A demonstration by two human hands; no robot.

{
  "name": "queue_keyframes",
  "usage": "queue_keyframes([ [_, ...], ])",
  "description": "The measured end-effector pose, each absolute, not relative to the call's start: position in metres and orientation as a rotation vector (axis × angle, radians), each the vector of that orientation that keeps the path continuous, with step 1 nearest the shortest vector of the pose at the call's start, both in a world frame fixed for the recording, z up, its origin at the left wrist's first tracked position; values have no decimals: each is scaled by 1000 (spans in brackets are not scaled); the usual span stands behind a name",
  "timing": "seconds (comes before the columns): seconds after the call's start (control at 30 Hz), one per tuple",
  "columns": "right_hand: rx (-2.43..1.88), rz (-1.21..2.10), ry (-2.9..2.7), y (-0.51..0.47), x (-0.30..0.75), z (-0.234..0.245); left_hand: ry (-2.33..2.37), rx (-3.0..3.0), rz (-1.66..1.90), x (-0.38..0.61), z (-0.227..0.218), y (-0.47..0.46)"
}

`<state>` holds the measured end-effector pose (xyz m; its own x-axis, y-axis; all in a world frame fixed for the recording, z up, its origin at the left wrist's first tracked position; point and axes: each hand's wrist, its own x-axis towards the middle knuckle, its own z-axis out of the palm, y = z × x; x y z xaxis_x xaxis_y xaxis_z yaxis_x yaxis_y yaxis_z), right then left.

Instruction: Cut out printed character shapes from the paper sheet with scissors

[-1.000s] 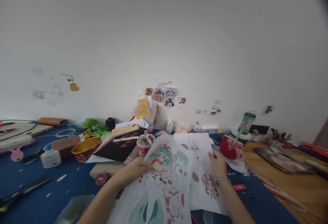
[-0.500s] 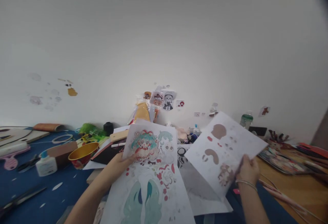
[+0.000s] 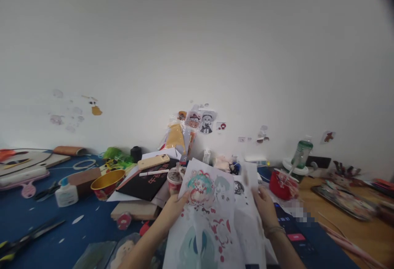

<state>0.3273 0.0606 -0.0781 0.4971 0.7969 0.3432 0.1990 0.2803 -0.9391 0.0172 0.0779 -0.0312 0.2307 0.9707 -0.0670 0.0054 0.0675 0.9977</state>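
My left hand (image 3: 175, 207) grips the left edge of a printed sheet (image 3: 206, 215) showing a cartoon figure with teal hair and red ornaments. My right hand (image 3: 265, 206) is closed on the edge of a second white sheet (image 3: 250, 219) that lies tucked against the first one, partly blurred. A bracelet sits on my right wrist. Both sheets are held above the blue table (image 3: 46, 228). More printed paper with dark drawings (image 3: 237, 188) shows behind them.
A paper cup (image 3: 175, 180), a black book (image 3: 147, 181) with a yellow phone (image 3: 153, 161) and a pen, a gold bowl (image 3: 107, 182), a glue bottle (image 3: 66, 194), scissors (image 3: 18, 242), a red bowl (image 3: 281, 185), a green-capped bottle (image 3: 300, 152) and a tray (image 3: 347, 199) crowd the table.
My right hand brought its sheet back down from the raised right side and in against the left-hand sheet. The left-hand sheet dropped a little lower.
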Motion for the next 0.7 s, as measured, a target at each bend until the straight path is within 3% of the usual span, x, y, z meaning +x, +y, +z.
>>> queue_keyframes([
  [0.2,-1328,471,-1135,63,296,-83,901,1172,976,28,-38,72],
  [0.7,-1278,740,-1300,73,290,-107,732,1087,850,26,-31,66],
])
